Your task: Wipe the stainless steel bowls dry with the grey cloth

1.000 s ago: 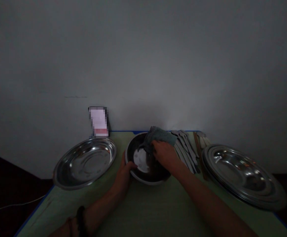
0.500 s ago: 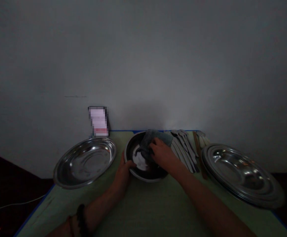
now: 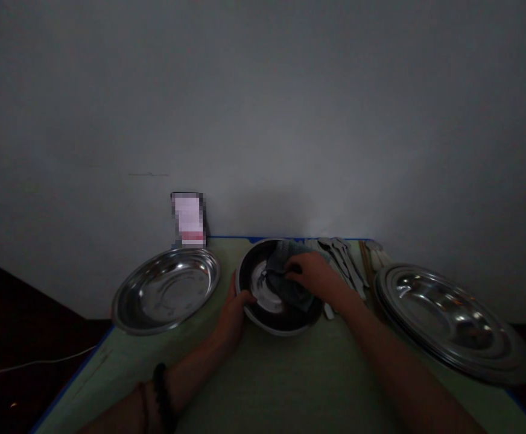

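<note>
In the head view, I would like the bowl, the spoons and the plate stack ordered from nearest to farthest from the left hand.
1. Bowl: gripped at its left side by the left hand.
2. Spoons: right of the bowl.
3. Plate stack: far right.

From here I see the cloth [image 3: 295, 290] in the bowl [image 3: 276, 322]. Left lies the basin [image 3: 167, 292]; right, cutlery [image 3: 347, 265], then stacked plates [image 3: 444, 313].
</note>
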### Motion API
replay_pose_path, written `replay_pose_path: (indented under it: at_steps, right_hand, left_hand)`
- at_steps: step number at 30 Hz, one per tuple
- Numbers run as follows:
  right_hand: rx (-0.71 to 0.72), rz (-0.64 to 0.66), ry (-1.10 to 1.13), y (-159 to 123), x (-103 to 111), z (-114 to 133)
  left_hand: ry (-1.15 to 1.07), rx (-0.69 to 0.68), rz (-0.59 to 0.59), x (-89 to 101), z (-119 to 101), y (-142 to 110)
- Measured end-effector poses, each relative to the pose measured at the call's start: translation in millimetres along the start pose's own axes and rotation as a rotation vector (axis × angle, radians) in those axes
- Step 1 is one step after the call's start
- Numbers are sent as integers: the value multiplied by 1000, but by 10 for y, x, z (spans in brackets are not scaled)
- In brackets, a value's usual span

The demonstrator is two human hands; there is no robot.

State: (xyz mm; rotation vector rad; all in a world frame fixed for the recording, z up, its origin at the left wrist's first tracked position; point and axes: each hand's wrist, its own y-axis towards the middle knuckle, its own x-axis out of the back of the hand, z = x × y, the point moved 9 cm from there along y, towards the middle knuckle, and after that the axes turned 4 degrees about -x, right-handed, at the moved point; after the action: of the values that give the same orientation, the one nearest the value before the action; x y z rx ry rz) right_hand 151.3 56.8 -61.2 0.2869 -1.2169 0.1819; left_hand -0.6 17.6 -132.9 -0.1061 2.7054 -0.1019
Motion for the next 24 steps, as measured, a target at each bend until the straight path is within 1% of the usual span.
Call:
replay_pose_path:
  at_steps: [3, 5, 9, 10, 11, 12, 13, 16, 17, 18, 19, 21, 23, 24]
  right_hand:
    - [10, -2, 34, -13, 39, 10]
    - [16, -39, 66, -20, 123, 35]
    - [40, -263, 174, -88, 512, 107]
    - [57, -292, 184, -114, 576, 137]
    - [79, -278, 175, -134, 587, 175]
    - [105, -224, 151, -147, 545, 219]
    - [126, -138, 114, -158, 454, 258]
    - [141, 156, -15, -210, 84, 299]
    - [143, 205, -36, -223, 14, 302]
    - [144, 208, -42, -224, -4, 305]
    - [142, 166, -42, -211, 33, 302]
    - [106, -15, -44, -170, 225, 254]
    - [24, -205, -87, -150, 424, 138]
    - [-19, -262, -119, -145, 479, 69]
  left_hand:
    - [9, 2, -14, 33, 27, 19]
    - [-2, 2, -16, 57, 54, 39]
    - [5, 12, 7, 62, 88, 51]
    - [16, 15, 0, 67, 86, 45]
    - [22, 14, -7, 67, 77, 39]
    - [21, 7, -12, 64, 60, 31]
    - [14, 0, -18, 60, 44, 25]
    - [17, -5, -10, 41, 22, 21]
    - [23, -6, -6, 40, 24, 25]
    - [27, -9, -3, 42, 26, 31]
    - [28, -17, -2, 48, 27, 38]
    - [22, -26, 0, 62, 39, 48]
    - [19, -38, 10, 65, 42, 49]
    - [17, -54, 19, 62, 32, 46]
